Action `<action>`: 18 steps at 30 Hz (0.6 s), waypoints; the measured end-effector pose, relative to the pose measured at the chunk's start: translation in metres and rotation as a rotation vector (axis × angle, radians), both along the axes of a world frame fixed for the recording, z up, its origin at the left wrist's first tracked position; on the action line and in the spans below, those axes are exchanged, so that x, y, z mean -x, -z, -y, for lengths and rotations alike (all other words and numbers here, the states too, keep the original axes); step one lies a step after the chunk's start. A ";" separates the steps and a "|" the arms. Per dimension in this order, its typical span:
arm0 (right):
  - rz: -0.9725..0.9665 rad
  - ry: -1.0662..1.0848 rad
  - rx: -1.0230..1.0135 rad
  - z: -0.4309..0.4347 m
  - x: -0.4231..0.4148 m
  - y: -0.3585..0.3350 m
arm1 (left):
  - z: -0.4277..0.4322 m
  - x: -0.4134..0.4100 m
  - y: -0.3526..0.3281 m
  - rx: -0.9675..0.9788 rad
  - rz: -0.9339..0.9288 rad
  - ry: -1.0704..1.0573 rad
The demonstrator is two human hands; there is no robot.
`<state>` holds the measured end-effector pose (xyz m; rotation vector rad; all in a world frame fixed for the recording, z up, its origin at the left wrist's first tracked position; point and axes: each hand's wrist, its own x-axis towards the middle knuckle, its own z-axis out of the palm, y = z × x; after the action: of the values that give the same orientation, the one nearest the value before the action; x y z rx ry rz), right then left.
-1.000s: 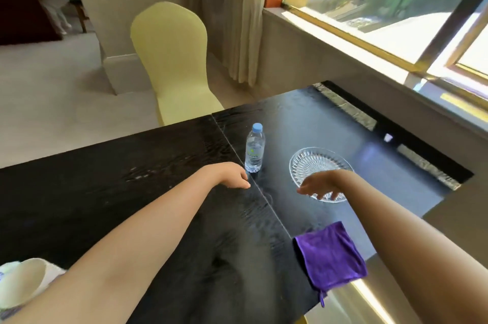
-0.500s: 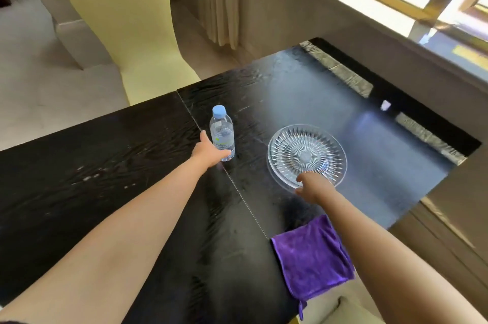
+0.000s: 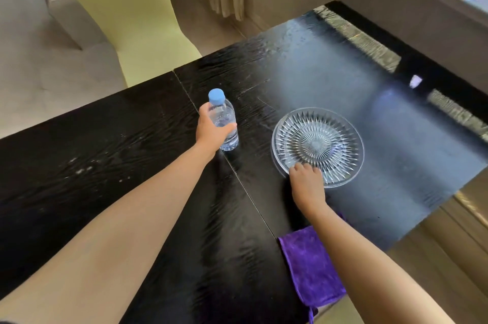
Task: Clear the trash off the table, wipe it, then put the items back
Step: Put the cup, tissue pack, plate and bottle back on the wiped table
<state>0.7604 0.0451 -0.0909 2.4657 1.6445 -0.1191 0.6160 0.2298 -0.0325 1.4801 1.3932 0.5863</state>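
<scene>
A small clear water bottle (image 3: 224, 118) with a blue cap stands upright near the middle of the black table (image 3: 118, 165). My left hand (image 3: 211, 131) is wrapped around its lower half. To the right lies a cut-glass plate (image 3: 319, 144), flat on the table. My right hand (image 3: 307, 184) grips its near rim, fingers curled over the edge. A purple cloth (image 3: 311, 268) lies at the table's near edge, partly under my right forearm.
A yellow-covered chair (image 3: 137, 20) stands at the table's far side. A window ledge (image 3: 396, 7) and wall run along the right. The table's right half reflects bright window light. Faint pale specks mark the left half.
My left hand has closed around the bottle it was only touching. My right hand has taken hold of the plate's near rim. The camera has tilted down and closer.
</scene>
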 end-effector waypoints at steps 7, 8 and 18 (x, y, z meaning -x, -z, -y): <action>-0.044 -0.174 -0.113 0.005 0.044 0.015 | 0.024 0.006 -0.003 -0.078 -0.026 0.020; -0.058 -0.148 -0.104 0.009 0.049 0.015 | 0.028 0.007 -0.004 -0.080 -0.025 0.022; -0.239 0.544 -0.140 0.040 0.007 0.006 | 0.055 0.017 -0.012 -0.101 -0.029 0.007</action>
<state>0.7530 0.0050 -0.0966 3.0459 1.0321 -0.3928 0.5987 0.1744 -0.0208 1.5790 1.3976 0.6407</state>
